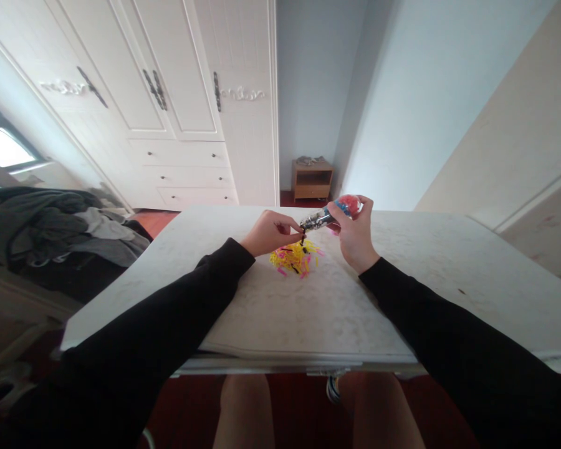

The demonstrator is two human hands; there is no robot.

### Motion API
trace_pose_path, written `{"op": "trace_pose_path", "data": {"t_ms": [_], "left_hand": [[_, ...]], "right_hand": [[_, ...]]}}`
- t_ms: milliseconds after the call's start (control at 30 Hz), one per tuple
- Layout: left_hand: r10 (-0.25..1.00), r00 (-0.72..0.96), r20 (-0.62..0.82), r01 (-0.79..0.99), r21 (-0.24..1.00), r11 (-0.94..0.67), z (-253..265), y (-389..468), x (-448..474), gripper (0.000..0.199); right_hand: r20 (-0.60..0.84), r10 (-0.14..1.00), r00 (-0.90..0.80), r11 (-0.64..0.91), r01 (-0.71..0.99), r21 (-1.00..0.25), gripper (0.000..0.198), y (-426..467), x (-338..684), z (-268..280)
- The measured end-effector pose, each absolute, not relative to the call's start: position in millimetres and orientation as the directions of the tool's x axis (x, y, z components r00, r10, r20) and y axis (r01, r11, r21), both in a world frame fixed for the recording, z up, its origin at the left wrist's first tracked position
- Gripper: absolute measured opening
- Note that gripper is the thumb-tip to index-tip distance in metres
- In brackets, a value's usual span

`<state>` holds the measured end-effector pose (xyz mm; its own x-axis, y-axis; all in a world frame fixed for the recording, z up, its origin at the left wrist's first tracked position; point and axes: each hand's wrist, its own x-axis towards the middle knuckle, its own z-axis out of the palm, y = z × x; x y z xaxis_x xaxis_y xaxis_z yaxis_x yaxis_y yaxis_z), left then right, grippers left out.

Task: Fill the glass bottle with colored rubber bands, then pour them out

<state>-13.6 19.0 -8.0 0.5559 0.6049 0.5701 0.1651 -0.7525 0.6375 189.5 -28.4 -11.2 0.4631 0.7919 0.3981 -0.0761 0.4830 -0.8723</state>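
My right hand (pixel 355 234) is wrapped round a clear bottle (pixel 318 219), holding it tilted over the table with its narrow mouth down to the left. Red, blue and black pieces show inside the bottle, red at the wide end and black toward the mouth. At that mouth my left hand (pixel 275 233) has thumb and forefinger pinched on a small black strip (pixel 303 237). Just below lies a loose pile of yellow and pink strips (pixel 292 259), with a few black ones among them. A pink bit shows beneath my right hand.
The white table (pixel 308 318) has a front edge close above my knees. Dark clothes (pixel 42 231) are heaped at the left. Beyond the table stand a white wardrobe (pixel 177 156) and a small wooden nightstand (pixel 312 181). A dark speck lies on the table's right side.
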Motion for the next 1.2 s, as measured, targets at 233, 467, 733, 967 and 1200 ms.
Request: {"op": "trace_pose_path", "data": {"t_ms": [233,467,733,967,1200], "left_hand": [[0.563,0.584,0.585,0.178,0.584,-0.792,-1,11,-17,0.028],[0.528,0.612,0.589,0.157,0.564,-0.811,-3,10,-18,0.047],[0.477,0.732,0.486,0.202,0.514,-0.834,3,7,-16,0.052],[0.558,0.576,0.597,0.201,0.559,-0.805,-4,13,-14,0.032],[0.473,0.61,0.636,0.166,0.481,-0.861,1,10,-17,0.031]], "right_hand": [[0.579,0.683,0.445,0.601,0.109,-0.792,0.065,-33,192,-3],[0.606,0.661,0.442,0.643,0.082,-0.762,0.066,-33,193,-2],[0.453,0.805,0.384,0.526,-0.105,-0.844,0.067,-35,181,-9],[0.438,0.775,0.456,0.538,-0.111,-0.836,0.064,-32,187,-6],[0.615,0.695,0.372,0.637,0.077,-0.767,0.06,-29,194,-8]]}}
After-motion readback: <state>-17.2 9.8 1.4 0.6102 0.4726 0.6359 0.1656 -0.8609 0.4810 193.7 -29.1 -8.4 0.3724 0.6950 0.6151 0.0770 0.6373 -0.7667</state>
